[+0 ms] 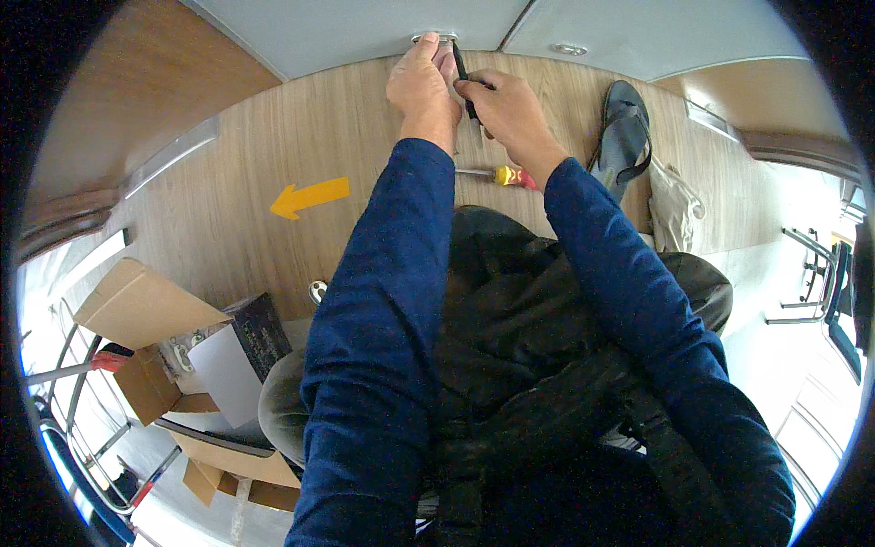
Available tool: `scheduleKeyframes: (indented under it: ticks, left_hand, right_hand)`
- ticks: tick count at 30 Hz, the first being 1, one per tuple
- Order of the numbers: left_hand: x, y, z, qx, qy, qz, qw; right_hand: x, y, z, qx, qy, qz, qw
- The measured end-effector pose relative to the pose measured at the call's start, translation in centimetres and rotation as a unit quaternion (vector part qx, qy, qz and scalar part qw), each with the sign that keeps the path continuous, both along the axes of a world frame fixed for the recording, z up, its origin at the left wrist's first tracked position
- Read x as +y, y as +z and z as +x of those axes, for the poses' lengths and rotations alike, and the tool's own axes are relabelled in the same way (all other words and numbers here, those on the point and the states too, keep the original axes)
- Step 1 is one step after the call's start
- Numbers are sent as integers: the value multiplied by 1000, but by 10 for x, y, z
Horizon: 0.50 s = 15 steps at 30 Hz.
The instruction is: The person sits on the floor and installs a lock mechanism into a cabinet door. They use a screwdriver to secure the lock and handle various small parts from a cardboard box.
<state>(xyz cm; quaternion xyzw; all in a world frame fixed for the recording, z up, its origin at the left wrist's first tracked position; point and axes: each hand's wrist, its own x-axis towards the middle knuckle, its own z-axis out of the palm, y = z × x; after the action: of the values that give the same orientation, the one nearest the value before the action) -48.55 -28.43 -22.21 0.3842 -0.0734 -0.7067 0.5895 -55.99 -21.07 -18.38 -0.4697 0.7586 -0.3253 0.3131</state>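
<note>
At about eight o'clock, open cardboard boxes (137,310) sit on the floor, one with a dark box (260,333) and white sheets inside, beside a metal rack (87,438). Toward ten o'clock a yellow arrow (310,197) is stuck flat on the wooden floor (237,164), its head aimed left.

Near twelve o'clock the left hand (422,87) reaches up to a round metal fitting (436,38) set in the grey panel (365,27). Its fingers are curled and pressed against the fitting's rim; whether they actually grip it I cannot tell. Just to the right, touching it, the right hand (509,108) is closed around a slim black tool (463,77), whose tip points up at the fitting. Both forearms wear dark blue sleeves (383,301) that rise from six o'clock.

Below the right wrist, at about one o'clock, a screwdriver (499,174) with a yellow and red handle lies on the floor, untouched and near the arm. Farther right, at one to two o'clock, a dark sandal (624,137) lies on the floor, with a beige cloth bag (674,205) just beside it. A second round fitting (570,49) sits in the neighbouring panel, well apart from the hands.
</note>
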Motion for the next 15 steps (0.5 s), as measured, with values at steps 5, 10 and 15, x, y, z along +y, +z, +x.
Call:
scheduleKeyframes:
  ticks: [5, 10, 15]
  left_hand:
    - [1, 5, -2, 4, 8, 11, 1000]
    - [-1, -2, 3, -6, -8, -11, 1000]
    - [0, 1, -1, -33, -4, 9, 999]
  right_hand:
    - [-3, -9, -7, 3, 24, -21, 999]
    - [-6, -6, -2, -14, 19, -6, 1000]
    - [-7, -10, -4, -37, 12, -8, 999]
